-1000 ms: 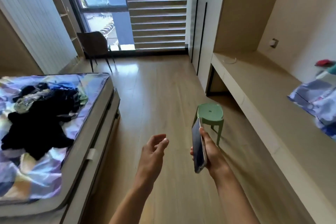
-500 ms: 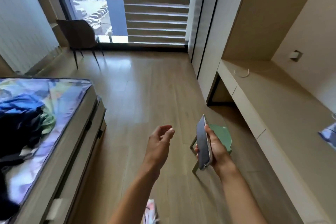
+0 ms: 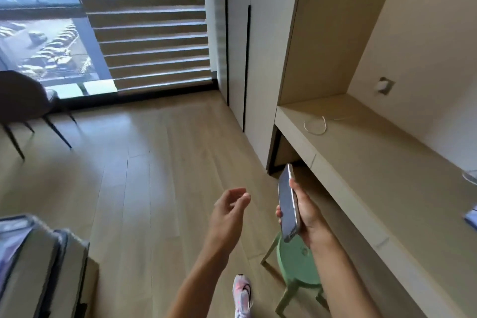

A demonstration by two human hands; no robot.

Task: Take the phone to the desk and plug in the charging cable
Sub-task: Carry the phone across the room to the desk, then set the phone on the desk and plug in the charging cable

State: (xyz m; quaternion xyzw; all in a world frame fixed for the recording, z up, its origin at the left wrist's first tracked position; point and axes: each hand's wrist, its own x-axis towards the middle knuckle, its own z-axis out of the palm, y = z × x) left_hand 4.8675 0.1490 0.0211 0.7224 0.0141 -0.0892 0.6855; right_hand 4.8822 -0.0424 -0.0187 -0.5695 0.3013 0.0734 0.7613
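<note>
Your right hand (image 3: pixel 308 210) clamps phone (image 3: pixel 287 204) edge-on; left hand (image 3: pixel 228 210) free, fingers loosely curled. Stool (image 3: pixel 296 258) right beside your path: trip risk. Cable (image 3: pixel 315 125) looped on tabletop (image 3: pixel 374 162), plug end seemingly blurred; may fumble.

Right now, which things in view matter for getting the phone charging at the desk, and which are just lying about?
For the job:
slim dark-screened phone in the right hand
looped white charging cable
long beige wooden desk
white wall plug
empty left hand

Just lying about:
round green stool
dark chair
bed corner
</note>
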